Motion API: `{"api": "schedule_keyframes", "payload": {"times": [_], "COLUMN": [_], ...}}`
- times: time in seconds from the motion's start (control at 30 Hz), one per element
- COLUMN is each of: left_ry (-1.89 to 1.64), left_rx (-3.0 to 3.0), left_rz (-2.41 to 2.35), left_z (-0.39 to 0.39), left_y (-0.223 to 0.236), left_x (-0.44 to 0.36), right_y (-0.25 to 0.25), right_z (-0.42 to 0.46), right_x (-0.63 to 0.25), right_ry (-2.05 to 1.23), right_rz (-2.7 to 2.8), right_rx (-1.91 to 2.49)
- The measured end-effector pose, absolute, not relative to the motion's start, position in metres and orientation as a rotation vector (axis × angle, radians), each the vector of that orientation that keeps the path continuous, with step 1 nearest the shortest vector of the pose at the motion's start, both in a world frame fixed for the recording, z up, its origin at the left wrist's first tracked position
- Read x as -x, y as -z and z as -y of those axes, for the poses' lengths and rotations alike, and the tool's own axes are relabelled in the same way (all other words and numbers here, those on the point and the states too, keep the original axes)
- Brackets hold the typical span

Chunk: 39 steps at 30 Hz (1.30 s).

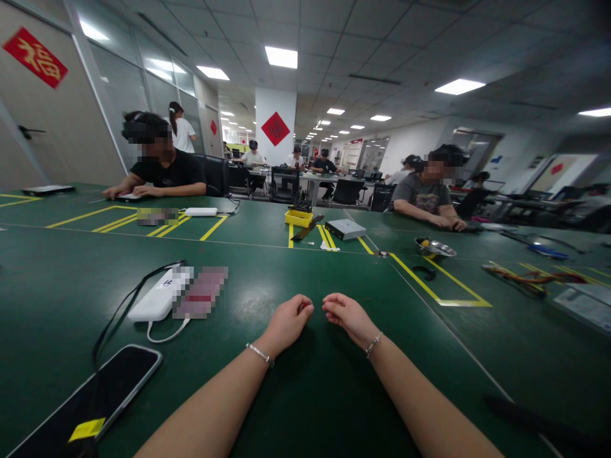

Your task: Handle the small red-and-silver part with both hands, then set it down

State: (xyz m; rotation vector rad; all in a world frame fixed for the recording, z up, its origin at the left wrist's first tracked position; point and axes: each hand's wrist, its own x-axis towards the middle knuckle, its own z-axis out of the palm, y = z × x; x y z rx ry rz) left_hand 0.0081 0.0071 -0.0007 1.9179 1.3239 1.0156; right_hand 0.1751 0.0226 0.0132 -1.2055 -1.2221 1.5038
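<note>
A small red thing (305, 305), too tiny to identify, sits at the fingertips of the left hand (290, 318), whose thumb and fingers pinch narrowly on it. Just beside it, the right hand (350, 315) curls with fingertips drawn together; whether it holds anything, I cannot tell. Left of the left hand lie a white power bank (155, 299) and, nearer the body, a phone (102, 401). Beyond both hands stands a yellow tray (298, 220); right of the right hand and farther off, a metal bowl (440, 247).

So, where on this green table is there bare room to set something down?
The green table is bare between the left hand and the blurred pink item, and from the right hand to the pale seam. It is crowded farther left, around the white power bank and dark-screened phone.
</note>
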Motion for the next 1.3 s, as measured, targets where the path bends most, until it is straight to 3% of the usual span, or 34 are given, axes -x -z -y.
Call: {"api": "schedule_keyframes", "payload": {"times": [1.3], "left_ry": [-1.164], "left_rx": [-1.726], "left_rz": [-1.281], "left_z": [-0.014], "left_y": [0.0041], "left_x": [-0.0063], "right_y": [-0.0153], "right_z": [-0.0197], "right_x": [-0.1725], "right_ry": [-1.53], "right_rz": [1.241], "right_rx": [1.203]}}
